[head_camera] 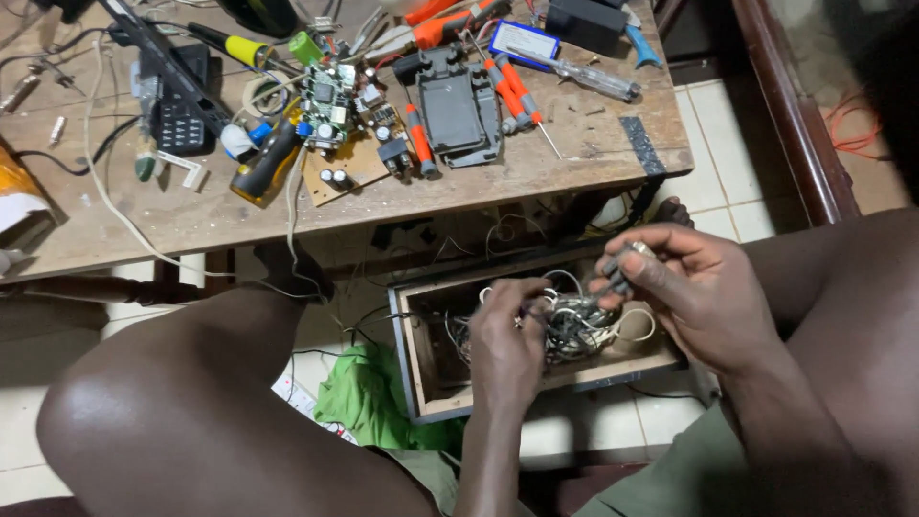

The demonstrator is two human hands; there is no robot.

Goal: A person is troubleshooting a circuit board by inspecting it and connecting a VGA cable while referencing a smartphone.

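Wires [574, 325], a grey and white tangle, filled the wooden box [421, 364] that sat low between my knees, below the front edge of the workbench [191, 215]. The tangle was still mostly knotted inside the box; by my judgement only a strand or two had been drawn out, and nearly all the sorting remained.

Largest in view, the worn wooden workbench stretched across the top, crowded with tools. A green cloth [369, 397] lay on the tiled floor beside the box. On the bench sat a dark grey plastic casing [455, 115], and left of it a circuit board [337, 124] on a tan panel. Orange-handled screwdrivers [512, 91] lay beside the casing.

My left hand [504, 345] was closed around strands at the top of the tangle. My right hand [694, 287] pinched a small dark plug [620, 270] between thumb and fingers, just above the box's right end.

As for packaging, a small flat blue and white rectangular pack [524, 43] rested near the bench's far edge, and an orange wrapper [14, 187] showed at the far left.
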